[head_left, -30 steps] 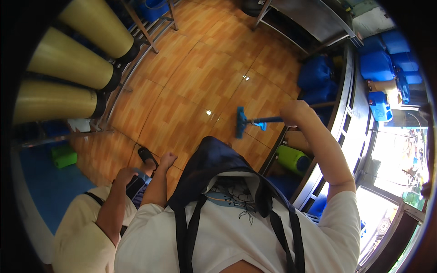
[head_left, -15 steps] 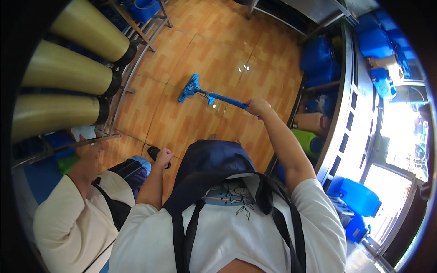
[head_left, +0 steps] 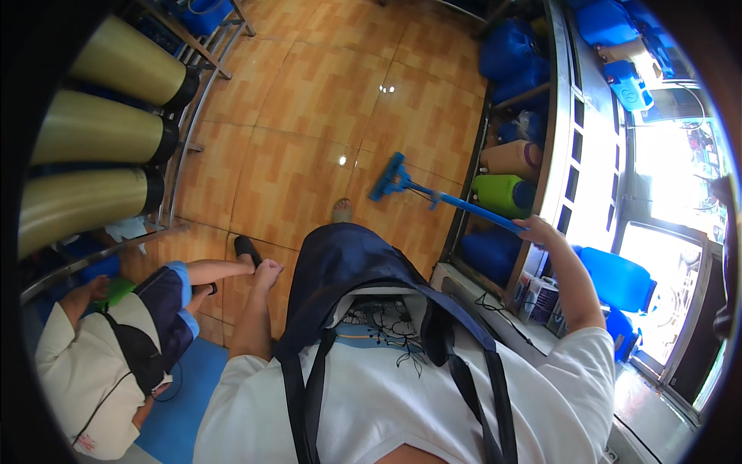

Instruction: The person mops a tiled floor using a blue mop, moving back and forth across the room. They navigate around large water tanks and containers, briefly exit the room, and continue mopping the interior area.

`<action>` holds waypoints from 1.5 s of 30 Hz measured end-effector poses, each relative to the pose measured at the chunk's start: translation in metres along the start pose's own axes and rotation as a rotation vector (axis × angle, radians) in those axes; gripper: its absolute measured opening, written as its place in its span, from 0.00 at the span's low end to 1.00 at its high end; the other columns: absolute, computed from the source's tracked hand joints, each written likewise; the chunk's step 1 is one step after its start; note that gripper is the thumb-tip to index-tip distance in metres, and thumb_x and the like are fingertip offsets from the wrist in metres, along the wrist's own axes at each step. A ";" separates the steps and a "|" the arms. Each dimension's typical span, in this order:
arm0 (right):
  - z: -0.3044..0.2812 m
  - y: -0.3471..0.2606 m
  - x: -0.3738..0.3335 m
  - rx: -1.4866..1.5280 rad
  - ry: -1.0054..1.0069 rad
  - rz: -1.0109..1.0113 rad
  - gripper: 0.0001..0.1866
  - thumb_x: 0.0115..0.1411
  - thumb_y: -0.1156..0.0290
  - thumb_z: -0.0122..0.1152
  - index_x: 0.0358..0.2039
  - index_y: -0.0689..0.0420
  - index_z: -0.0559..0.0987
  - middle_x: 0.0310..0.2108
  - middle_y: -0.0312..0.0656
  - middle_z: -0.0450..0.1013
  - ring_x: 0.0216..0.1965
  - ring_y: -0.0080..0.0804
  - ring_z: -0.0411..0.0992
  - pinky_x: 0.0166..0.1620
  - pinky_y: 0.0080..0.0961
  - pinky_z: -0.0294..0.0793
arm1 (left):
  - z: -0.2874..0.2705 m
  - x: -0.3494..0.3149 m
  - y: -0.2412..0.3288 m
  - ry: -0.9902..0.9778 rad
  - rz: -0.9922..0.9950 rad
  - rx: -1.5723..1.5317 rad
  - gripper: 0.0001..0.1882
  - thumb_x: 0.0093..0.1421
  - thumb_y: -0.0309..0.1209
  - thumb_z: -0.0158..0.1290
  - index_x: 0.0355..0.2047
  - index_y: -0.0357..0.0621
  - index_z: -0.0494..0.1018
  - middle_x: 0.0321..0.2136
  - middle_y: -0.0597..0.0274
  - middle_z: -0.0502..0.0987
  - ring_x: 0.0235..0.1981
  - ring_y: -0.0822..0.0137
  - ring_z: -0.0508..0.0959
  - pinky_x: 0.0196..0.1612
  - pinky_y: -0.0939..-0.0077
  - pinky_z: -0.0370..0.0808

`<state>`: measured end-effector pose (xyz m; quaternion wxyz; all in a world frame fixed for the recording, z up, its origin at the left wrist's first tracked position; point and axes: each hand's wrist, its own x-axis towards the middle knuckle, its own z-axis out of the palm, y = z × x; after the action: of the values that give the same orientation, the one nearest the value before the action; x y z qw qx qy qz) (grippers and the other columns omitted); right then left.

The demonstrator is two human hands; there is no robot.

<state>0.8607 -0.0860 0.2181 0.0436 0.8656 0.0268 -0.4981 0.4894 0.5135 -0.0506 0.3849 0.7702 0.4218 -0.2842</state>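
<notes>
My right hand [head_left: 541,230] is wrapped round the upper end of a blue sponge mop's handle [head_left: 481,212], out at arm's length beside the shelf. The mop head [head_left: 390,178] is blue, slightly smeared by motion, and lies ahead of my apron; whether it touches the tiles I cannot tell. To the left of the apron hangs my left hand [head_left: 268,274], fingers curled in, with nothing showing in it. My bare foot [head_left: 342,209] peeks out past the dark blue apron [head_left: 340,263].
Another person [head_left: 116,356] in a light shirt is close on my left. Tan cylindrical tanks [head_left: 100,127] rest on a metal rack [head_left: 197,116]. On the right a shelf holds blue jugs [head_left: 506,50] and a green jug [head_left: 502,195]. Wood-patterned tiles [head_left: 309,93] cover the floor.
My right hand has swung right and back toward me, drawing the mop along. I have shifted nearer the right-hand shelf. The person at left now sits farther from me.
</notes>
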 end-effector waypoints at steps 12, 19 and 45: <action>0.015 0.004 -0.047 -0.505 0.244 0.068 0.14 0.45 0.70 0.55 0.34 0.43 0.80 0.32 0.40 0.76 0.38 0.38 0.74 0.41 0.35 0.73 | 0.038 -0.059 -0.036 -0.031 0.006 -0.044 0.16 0.47 0.40 0.57 0.28 0.40 0.71 0.25 0.54 0.75 0.29 0.61 0.75 0.34 0.70 0.71; 0.019 -0.188 -0.103 -0.713 0.301 -0.167 0.10 0.49 0.69 0.55 0.33 0.54 0.80 0.34 0.44 0.76 0.38 0.39 0.74 0.37 0.33 0.74 | 0.030 -0.042 -0.085 0.003 0.085 -0.142 0.15 0.47 0.39 0.57 0.27 0.41 0.71 0.24 0.57 0.75 0.28 0.64 0.74 0.33 0.70 0.71; 0.281 -0.511 -0.038 -0.124 0.121 -0.522 0.14 0.54 0.68 0.50 0.41 0.48 0.77 0.42 0.42 0.73 0.45 0.39 0.71 0.44 0.32 0.72 | -0.061 -0.125 -0.289 0.105 -0.039 -0.265 0.12 0.48 0.35 0.57 0.26 0.39 0.71 0.21 0.58 0.74 0.20 0.68 0.73 0.24 0.75 0.70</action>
<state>0.5537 0.3938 0.0857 -0.0352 0.8533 0.2818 -0.4372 0.1847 0.6110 -0.0242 0.4550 0.7181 0.4901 -0.1928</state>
